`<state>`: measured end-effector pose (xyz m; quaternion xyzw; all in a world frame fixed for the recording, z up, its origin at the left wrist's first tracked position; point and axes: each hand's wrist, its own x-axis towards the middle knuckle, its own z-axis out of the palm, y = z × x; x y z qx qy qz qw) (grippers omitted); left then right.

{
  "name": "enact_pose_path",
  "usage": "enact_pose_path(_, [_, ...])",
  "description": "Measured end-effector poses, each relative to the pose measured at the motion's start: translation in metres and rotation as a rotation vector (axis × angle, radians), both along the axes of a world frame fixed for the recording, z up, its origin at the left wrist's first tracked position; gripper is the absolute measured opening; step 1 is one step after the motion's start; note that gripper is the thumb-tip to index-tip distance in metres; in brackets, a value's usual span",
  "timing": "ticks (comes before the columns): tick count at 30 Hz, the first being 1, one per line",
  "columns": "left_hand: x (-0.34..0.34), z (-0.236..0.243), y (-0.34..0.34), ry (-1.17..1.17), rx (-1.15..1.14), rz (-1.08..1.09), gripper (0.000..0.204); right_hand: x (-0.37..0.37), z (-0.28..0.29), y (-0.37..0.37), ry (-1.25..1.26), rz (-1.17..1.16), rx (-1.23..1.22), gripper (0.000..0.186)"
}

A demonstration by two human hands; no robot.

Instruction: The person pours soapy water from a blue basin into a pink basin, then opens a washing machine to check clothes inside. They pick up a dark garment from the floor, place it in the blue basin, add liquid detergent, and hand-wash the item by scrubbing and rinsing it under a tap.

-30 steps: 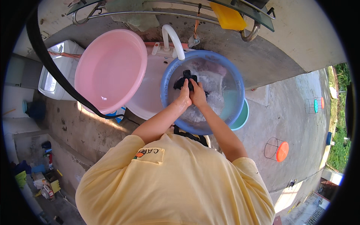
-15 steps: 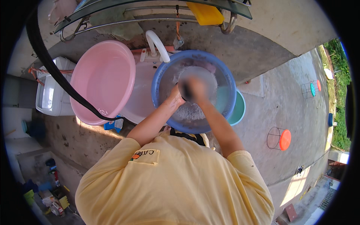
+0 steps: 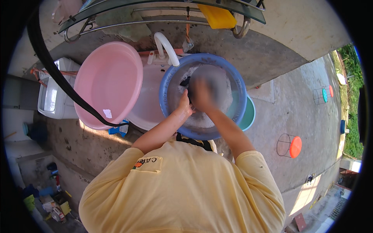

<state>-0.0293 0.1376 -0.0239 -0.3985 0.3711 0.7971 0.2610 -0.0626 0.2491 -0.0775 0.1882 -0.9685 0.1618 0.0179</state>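
Observation:
Both hands work inside a blue basin [image 3: 164, 83] that holds sudsy water [image 3: 200, 119]. My left hand [image 3: 185, 104] is closed at the edge of a dark wet cloth [image 3: 185, 82], part of which shows above it in the foam. Right beside it, my right hand [image 3: 203, 97] lies over the same dark cloth. A blurred patch smears its fingers and hides most of the cloth, so how they are bent does not show.
A large pink basin [image 3: 136, 81] leans at the left by a white sink [image 3: 149, 87] with a white faucet [image 3: 167, 48]. A teal basin [image 3: 250, 112] sits partly beneath the blue one. Overhead runs a glass shelf [image 3: 155, 4]; a red-topped stool [image 3: 295, 146] stands right.
My left hand has turned slightly, thumb now pointing up. The blurred right hand has shifted a little lower, and a dark piece of cloth now shows at the upper left of the suds.

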Motion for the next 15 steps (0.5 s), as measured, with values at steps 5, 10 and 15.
enact_pose_path(5, [-0.001, 0.017, 0.007, 0.141, 0.217, 0.038, 0.066, 0.01, -0.012, 0.0, 0.033, -0.193, 0.063, 0.081])
enact_pose_path(10, [-0.023, 0.014, -0.005, 0.331, 0.361, 0.126, 0.036, 0.032, 0.04, -0.036, 0.142, -0.094, -0.54, 0.043])
enact_pose_path(15, [-0.034, -0.023, -0.015, 1.16, -0.36, -0.329, 0.026, 0.055, 0.147, -0.053, 0.174, -0.097, -0.539, 0.018])
